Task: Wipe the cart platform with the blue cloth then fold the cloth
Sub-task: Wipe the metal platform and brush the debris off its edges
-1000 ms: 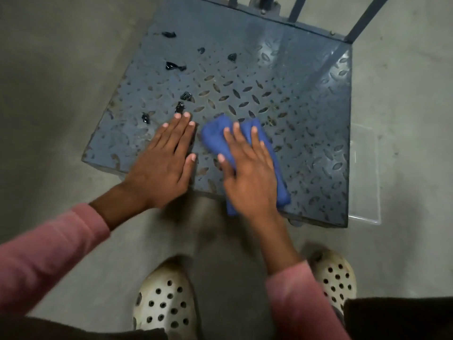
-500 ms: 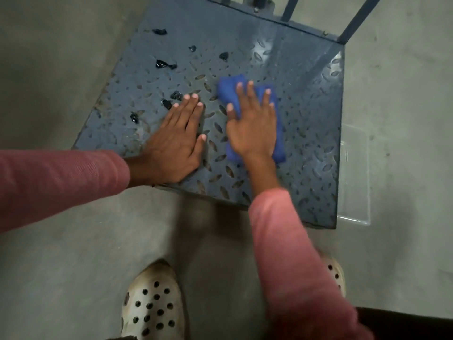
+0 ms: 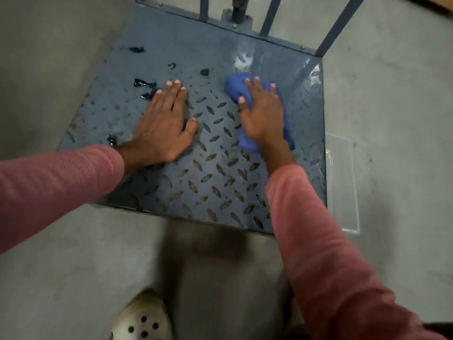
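Cart platform: blue-grey metal tread plate with a raised diamond pattern, standing on a grey concrete floor. The far right part shines with reflected light.
Blue cloth: lies bunched into a thick pad on the platform, right of centre and towards the far side. It is flat on the plate and mostly covered by the hand on top of it.
Right hand: palm down on the cloth, pressing it to the plate. The fingers are straight and slightly spread, pointing to the far side. The thumb lies along the cloth's left edge.
Left hand: palm down on the bare plate, left of centre and well apart from the cloth. The fingers are straight and close together, the thumb is out to the right, and it holds nothing.
Sleeves: pink, reaching to both wrists.
Black scraps: several small dark bits scattered on the far left part of the plate. Two lie just beside the left fingertips and one lies near the left wrist.
Uprights: dark metal bars rising from the far edge.
Clear tray: transparent plastic, on the floor against the platform's right edge.
Shoe: pale perforated clog at the near edge.
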`<control>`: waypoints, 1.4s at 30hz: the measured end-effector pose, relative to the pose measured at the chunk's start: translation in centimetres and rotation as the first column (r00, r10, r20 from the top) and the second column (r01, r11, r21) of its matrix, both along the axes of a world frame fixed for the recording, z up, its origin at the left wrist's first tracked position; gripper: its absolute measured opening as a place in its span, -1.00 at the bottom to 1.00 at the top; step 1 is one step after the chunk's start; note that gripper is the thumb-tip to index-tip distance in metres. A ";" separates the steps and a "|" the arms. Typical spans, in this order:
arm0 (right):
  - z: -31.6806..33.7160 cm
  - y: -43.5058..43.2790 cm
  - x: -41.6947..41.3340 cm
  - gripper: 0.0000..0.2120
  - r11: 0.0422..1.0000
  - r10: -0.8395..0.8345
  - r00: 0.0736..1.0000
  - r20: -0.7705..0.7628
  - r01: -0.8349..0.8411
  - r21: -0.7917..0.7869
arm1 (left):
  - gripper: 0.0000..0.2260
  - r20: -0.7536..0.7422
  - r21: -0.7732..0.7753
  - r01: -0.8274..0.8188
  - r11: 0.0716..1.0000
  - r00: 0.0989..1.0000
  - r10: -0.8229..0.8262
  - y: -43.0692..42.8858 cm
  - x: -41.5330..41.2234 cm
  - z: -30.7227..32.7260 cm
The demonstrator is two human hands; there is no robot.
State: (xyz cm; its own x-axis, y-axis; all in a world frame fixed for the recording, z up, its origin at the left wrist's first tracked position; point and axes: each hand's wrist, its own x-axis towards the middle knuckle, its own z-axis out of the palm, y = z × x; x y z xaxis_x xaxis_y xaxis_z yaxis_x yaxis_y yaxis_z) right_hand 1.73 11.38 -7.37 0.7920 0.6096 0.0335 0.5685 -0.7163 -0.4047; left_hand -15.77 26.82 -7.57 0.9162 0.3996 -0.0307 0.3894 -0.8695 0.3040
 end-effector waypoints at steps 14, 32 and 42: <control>-0.2 7.2 5.0 -0.52 0.999 -0.013 0.999 0.053 0.011 0.032 | -0.26 0.065 0.062 -0.035 0.997 0.997 0.031 3.1 2.0 -0.7; -0.3 9.6 7.7 -0.57 0.988 -0.107 0.991 0.074 0.098 0.119 | -0.25 0.053 0.048 -0.098 0.994 0.994 0.095 2.7 2.0 -0.7; 0.9 17.0 6.0 -0.70 0.967 0.231 0.968 0.100 -0.240 0.082 | -0.22 0.045 0.014 -0.085 0.996 0.995 0.084 3.1 2.0 -0.3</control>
State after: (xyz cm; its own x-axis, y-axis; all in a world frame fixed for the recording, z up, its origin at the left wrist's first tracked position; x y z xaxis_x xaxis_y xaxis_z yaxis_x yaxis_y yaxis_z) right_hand 7.74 28.36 -6.49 0.6176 0.7695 0.1625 0.7532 -0.5193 -0.4036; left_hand -13.80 29.92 -7.92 0.8794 0.4758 0.0157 0.4483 -0.8389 0.3088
